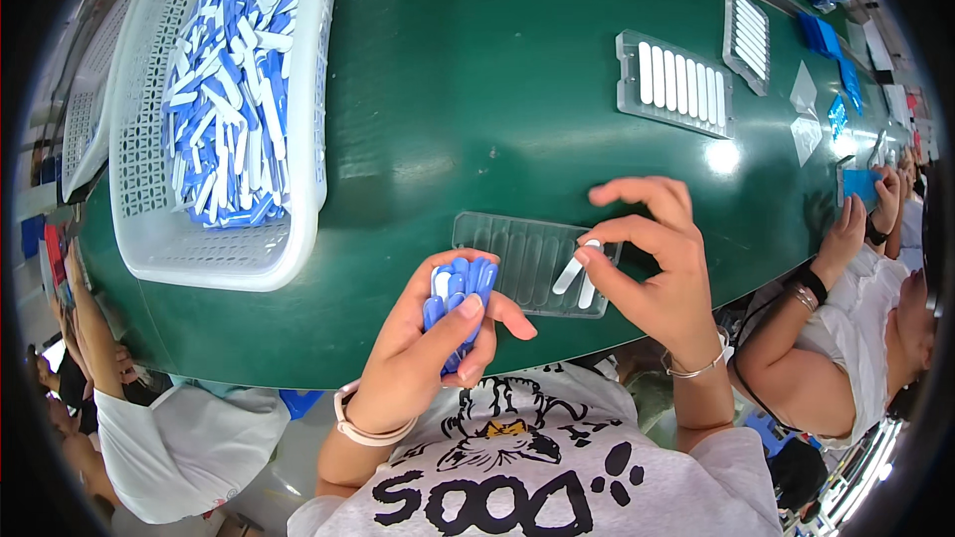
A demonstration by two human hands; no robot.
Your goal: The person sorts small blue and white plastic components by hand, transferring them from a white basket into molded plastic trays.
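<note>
My left hand [423, 333] is closed around a bunch of small blue-and-white plastic sticks [464, 290], rounded at their ends. In front of me lies a clear plastic tray [487, 229] with long narrow slots. One white stick [587, 290] rests in a slot at the tray's right end, partly behind my fingers. Between thumb and forefinger, my right hand [652, 259] pinches another white stick [569, 274], tilted over the right part of the tray. The other fingers of that hand are raised and bent.
A white perforated basket [303, 189] heaped with blue and white sticks [239, 89] stands at the left. Two trays of white sticks, a nearer one [676, 85] and a farther one [746, 38], lie far right. Other people sit left and right; a person's hand [846, 239] is at the right edge.
</note>
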